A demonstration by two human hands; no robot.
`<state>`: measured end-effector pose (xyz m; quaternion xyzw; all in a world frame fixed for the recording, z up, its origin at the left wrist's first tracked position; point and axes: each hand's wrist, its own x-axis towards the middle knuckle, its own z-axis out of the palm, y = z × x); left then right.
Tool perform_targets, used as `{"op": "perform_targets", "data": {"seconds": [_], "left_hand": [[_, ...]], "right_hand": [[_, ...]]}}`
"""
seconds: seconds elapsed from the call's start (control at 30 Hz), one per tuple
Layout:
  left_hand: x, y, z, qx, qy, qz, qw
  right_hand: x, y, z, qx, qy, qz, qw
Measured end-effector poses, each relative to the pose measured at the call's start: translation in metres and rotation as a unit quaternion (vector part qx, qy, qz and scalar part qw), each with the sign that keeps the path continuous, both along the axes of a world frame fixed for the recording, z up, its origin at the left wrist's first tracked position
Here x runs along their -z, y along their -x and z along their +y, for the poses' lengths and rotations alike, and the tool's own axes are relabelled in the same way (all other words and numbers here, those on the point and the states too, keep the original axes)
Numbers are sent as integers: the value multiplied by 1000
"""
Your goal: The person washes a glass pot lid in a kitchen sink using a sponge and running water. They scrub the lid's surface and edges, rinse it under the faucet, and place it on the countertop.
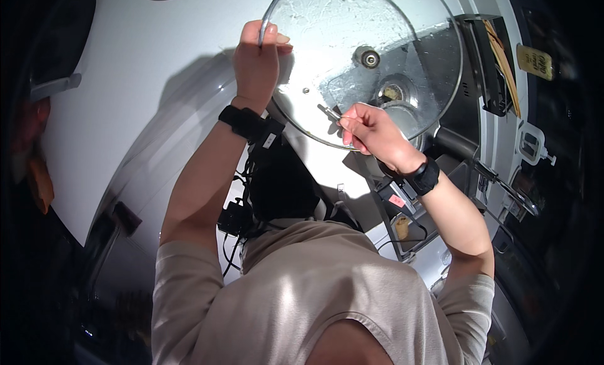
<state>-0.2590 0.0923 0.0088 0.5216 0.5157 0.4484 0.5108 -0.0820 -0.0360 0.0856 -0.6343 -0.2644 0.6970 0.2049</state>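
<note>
A large round glass lid [339, 20] with a metal-edged rim hangs in front of me. My left hand [259, 56] pinches its rim on the left side, thumb and fingers on either side of the edge. In my right hand [373, 129] is a slim, short metal piece [332, 113], gripped between thumb and fingertips over the lower part of the lid. Its exact kind is too small to tell. A round metal fitting [370, 59] sits near the middle of the glass. Left of it is a small metal-ringed vent hole [306, 90].
Beneath the lid, a steel surface with a round recess [394, 94] shows through the glass. A white countertop [127, 44] stretches to the left. On the right are a sink [415, 233], a faucet [512, 193], a dark holder with wooden utensils [505, 68] and a white plastic dispenser [532, 142].
</note>
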Motion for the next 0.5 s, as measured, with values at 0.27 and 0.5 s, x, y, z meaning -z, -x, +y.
{"op": "perform_targets", "data": {"seconds": [0.27,0.5], "left_hand": [[2,2,2,7,13,-23,1000],[8,-1,3,-9,58,-95,994]], "right_hand": [[-37,-56,-73,155,-199,-157,955],[106,-141,-185,-62,74,-467,879]]}}
